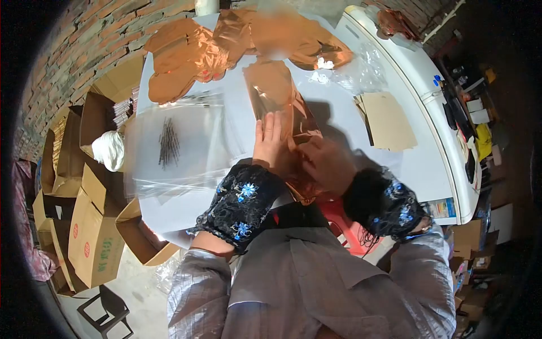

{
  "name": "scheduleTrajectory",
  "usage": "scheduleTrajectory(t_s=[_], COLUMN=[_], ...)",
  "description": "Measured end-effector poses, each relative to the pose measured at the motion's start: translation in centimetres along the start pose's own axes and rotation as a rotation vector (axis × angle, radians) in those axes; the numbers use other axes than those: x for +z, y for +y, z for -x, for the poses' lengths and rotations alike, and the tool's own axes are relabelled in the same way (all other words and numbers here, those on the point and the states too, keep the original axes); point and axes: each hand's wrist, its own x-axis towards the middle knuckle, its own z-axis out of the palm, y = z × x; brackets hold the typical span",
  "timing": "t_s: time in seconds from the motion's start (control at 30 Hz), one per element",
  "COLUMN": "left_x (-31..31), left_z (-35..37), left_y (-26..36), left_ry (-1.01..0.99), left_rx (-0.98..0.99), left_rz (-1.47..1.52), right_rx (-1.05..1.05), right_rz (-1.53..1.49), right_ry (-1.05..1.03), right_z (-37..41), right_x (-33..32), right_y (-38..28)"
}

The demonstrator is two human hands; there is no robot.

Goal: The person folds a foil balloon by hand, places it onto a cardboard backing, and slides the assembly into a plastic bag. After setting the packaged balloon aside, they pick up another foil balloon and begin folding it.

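Observation:
A long, shiny copper-coloured foil sheet (270,85), folded flat, lies on the white table in front of me and hangs toward my lap. My left hand (272,142) rests flat on it, fingers stretched out and pointing away from me. At the foil's right edge is my right hand (327,165), its fingers curled in on the crumpled foil; the fingertips are partly in shadow. Both forearms wear black lace cuffs with blue flowers.
Rounded copper foil pieces (183,59) spread along the far edge. On the left, clear plastic bags (203,135) lie under dark thin sticks (169,143). Tan cards (388,121) sit at right, beside a white appliance (415,85). Cardboard boxes (93,240) stand left.

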Motion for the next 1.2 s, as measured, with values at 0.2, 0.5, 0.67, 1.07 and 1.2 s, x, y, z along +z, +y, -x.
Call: scheduleTrajectory(t_s=[0.2,0.5,0.67,1.07,1.2], left_x=[1.7,-1.7,0.2,-3.2,-4.7], left_z=[0.1,0.4,0.3,-2.1,-3.5], left_y=[-0.8,0.2,0.1,-3.2,-4.7], left_ry=[0.061,-0.097,0.154,-0.196,-0.416], left_rx=[0.044,0.008,0.058,-0.011,-0.175], left_rz=[0.160,-0.008,0.049,0.425,0.798], right_rx=[0.022,0.117,-0.038,-0.053,-0.049], right_rz=[-0.109,-0.403,-0.376,-0.425,-0.358], right_ry=[0.056,0.084,0.149,0.293,0.262], right_z=[0.9,2.9,3.6,3.7,3.8], right_x=[1.2,2.3,3.5,5.3,4.8], right_y=[-1.6,1.8,4.0,4.8,4.7])
